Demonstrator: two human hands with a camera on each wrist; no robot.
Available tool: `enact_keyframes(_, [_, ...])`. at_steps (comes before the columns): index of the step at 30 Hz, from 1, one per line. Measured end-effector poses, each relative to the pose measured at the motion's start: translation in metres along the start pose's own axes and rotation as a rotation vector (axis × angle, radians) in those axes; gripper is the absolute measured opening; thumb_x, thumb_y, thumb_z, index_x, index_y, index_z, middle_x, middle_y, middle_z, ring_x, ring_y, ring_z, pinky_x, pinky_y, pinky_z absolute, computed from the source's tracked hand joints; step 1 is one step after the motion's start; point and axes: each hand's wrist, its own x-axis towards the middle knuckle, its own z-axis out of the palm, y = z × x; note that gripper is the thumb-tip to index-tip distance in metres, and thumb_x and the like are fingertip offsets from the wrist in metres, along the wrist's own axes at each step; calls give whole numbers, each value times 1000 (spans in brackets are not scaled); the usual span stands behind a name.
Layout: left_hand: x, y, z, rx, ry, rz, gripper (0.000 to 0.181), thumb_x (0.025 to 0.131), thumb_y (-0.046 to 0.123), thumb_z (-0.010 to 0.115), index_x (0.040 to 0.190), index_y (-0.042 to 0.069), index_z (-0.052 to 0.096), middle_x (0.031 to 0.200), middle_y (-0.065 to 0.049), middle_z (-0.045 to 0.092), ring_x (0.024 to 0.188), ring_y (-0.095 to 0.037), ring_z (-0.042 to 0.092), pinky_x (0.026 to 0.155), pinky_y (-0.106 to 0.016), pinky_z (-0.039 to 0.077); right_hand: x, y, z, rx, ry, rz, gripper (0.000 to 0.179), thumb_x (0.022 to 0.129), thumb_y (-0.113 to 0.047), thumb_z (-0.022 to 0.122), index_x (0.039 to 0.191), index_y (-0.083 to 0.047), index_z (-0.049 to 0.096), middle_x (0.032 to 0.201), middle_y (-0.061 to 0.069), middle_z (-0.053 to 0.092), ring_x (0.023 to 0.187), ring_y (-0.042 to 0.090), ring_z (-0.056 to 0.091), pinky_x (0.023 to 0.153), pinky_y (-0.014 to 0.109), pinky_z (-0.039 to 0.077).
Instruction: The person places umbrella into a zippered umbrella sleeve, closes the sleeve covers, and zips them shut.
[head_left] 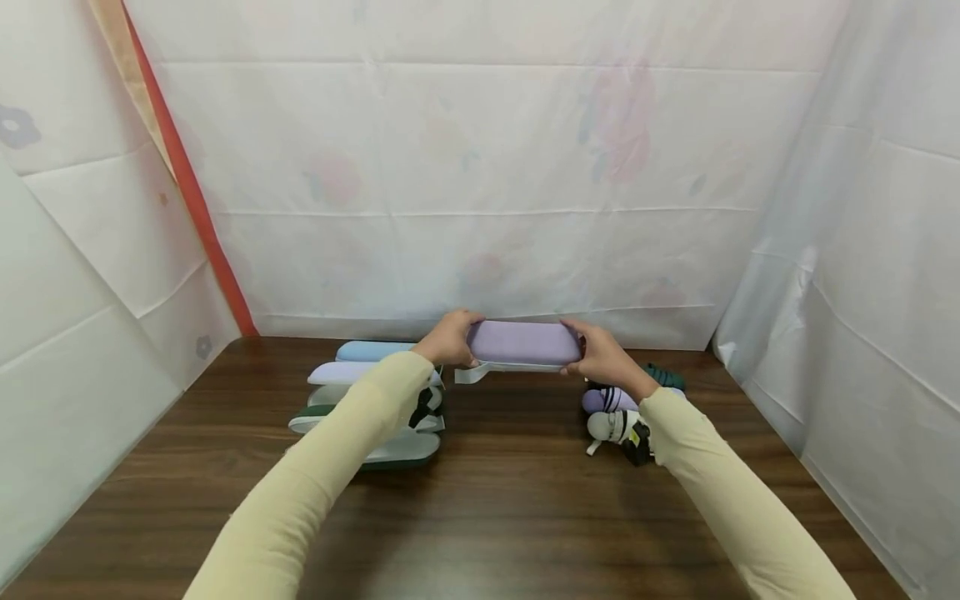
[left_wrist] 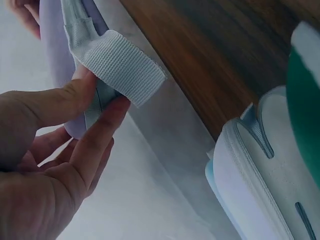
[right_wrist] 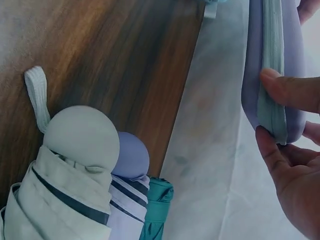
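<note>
The purple zip case [head_left: 525,342] is held up off the brown counter [head_left: 487,500], in the middle, by the far edge. The left hand [head_left: 452,337] has its grip pinched on the left end, beside a pale webbing loop [left_wrist: 125,65]; the right hand [head_left: 602,354] has its grip around the right end (the thumb lies on the pale zipper [right_wrist: 272,55]). At left lies a row of cases [head_left: 333,394]; at right, a white umbrella [right_wrist: 80,135] is nearest, with lavender [right_wrist: 132,155] and green [right_wrist: 157,200] ones farther.

On table [head_left: 495,517], cases [head_left: 405,448] left, umbrellas [head_left: 606,426] right (held case [head_left: 523,342] between, curtain [head_left: 480,167] behind)
</note>
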Motion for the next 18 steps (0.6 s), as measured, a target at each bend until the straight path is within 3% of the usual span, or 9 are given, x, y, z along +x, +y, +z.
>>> enact_keyframes(4, [7, -4, 2, -43, -24, -68, 77, 70, -8, 76, 139, -6, 42, 134, -24, 46, 114, -34, 50, 83, -39, 49, 6, 1, 4, 17, 0, 26, 85, 71, 6, 79, 143, 7, 34, 119, 28, 54, 97, 36, 57, 77, 45, 49])
enact_keyframes(8, [13, -7, 3, -200, -48, -183, 77, 72, -15, 66, 143, -3, 38, 139, -22, 43, 111, -30, 51, 72, -35, 49, 14, 3, 11, 33, -2, 64, 84, 72, 8, 76, 144, 7, 32, 124, 30, 51, 103, 40, 55, 81, 48, 48])
enact_keyframes(11, [15, -9, 5, -361, -38, -270, 72, 77, -16, 54, 145, -2, 34, 142, -21, 40, 89, -25, 53, 60, -35, 43, 19, 5, 16, 37, 0, 88, 84, 73, 9, 76, 144, 8, 31, 129, 31, 47, 109, 42, 53, 85, 50, 46])
enact_keyframes(14, [17, -11, 8, -483, 0, -323, 68, 81, -13, 45, 146, -3, 30, 143, -22, 39, 59, -18, 39, 53, -37, 33, 23, 5, 22, 44, 9, 112, 84, 74, 9, 75, 144, 9, 29, 135, 32, 43, 115, 43, 50, 90, 51, 44])
enact_keyframes(16, [18, -12, 11, -512, 35, -343, 47, 81, -12, 42, 127, -9, 50, 119, -22, 54, 49, -15, 27, 50, -35, 29, 26, 7, 25, 47, 18, 125, 84, 74, 9, 74, 144, 10, 28, 137, 32, 41, 117, 43, 48, 92, 51, 42])
enact_keyframes(17, [19, -13, 13, -516, 56, -352, 28, 81, -12, 42, 105, -10, 56, 101, -19, 56, 48, -15, 22, 49, -34, 27, 27, 9, 27, 48, 24, 130, 84, 73, 9, 74, 144, 10, 28, 138, 32, 40, 118, 43, 48, 93, 51, 42])
enact_keyframes(18, [20, -14, 15, -521, 84, -359, 12, 80, -12, 42, 82, -5, 51, 83, -14, 51, 47, -15, 22, 48, -33, 27, 28, 10, 29, 50, 30, 135, 85, 73, 10, 74, 144, 10, 28, 138, 32, 39, 118, 43, 47, 93, 50, 42])
